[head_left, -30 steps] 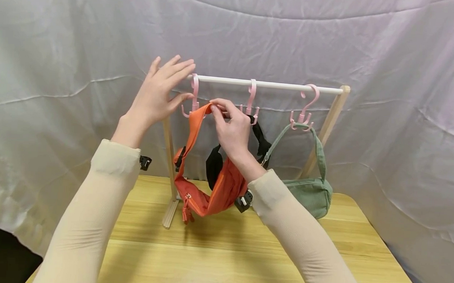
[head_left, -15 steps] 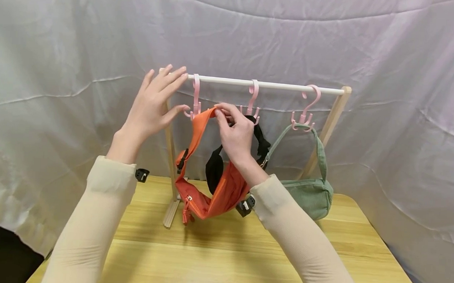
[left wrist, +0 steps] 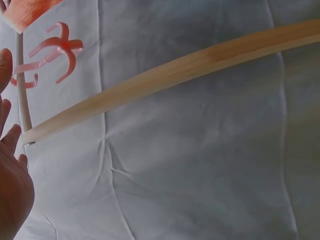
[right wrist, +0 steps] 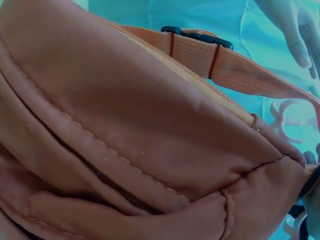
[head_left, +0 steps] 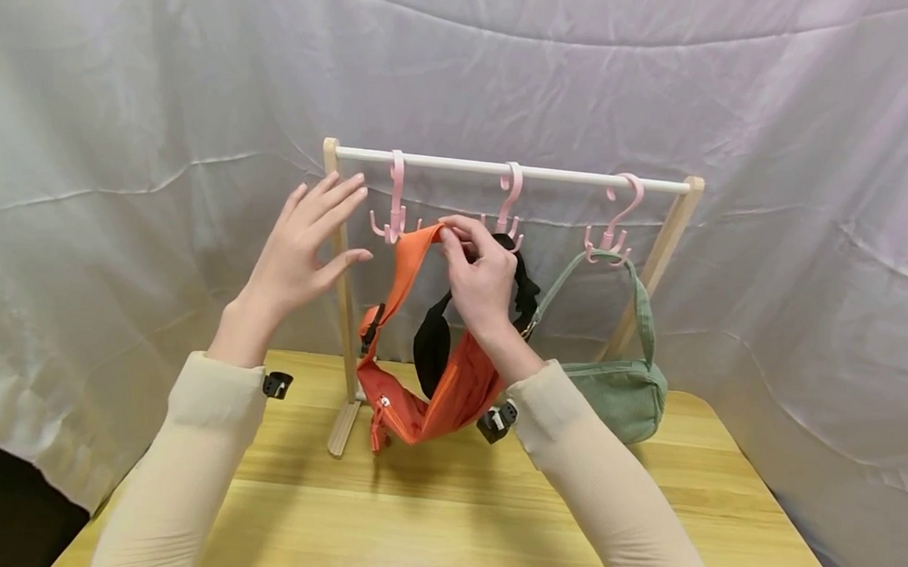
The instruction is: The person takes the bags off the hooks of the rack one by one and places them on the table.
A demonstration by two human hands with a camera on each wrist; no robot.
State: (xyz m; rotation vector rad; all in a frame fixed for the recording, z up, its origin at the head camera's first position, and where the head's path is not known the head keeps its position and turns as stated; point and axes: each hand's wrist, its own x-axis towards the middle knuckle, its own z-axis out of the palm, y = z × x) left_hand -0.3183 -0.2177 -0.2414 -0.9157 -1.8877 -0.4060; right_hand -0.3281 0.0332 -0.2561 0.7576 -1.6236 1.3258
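Fingers of your right hand (head_left: 484,289) pinch the top of the orange strap (head_left: 412,265), thumb in front; the remaining ones are bent in behind and partly hidden. Your left hand (head_left: 293,249) holds nothing, fingers straight and a bit spread, thumb out to the side, just in front of the rack's left wooden post (head_left: 345,313). Orange-red bag (head_left: 461,388) hangs from that strap above the table (head_left: 282,478), tilted, with a black buckle (head_left: 371,326) on its left side and a red tassel (head_left: 378,431) dangling. Strap is right next to the left pink hook (head_left: 396,202); can't tell from your head view if they touch, but your left wrist view shows a gap between them. Middle pink hook (head_left: 509,198) carries a black strap (head_left: 526,290), partly behind your right hand. Right pink hook (head_left: 617,218) carries the green bag (head_left: 623,394) by its handle. All three hooks hang on the white bar (head_left: 570,176). Grey cloth (head_left: 206,75) behind. Your right wrist view is mostly bag.
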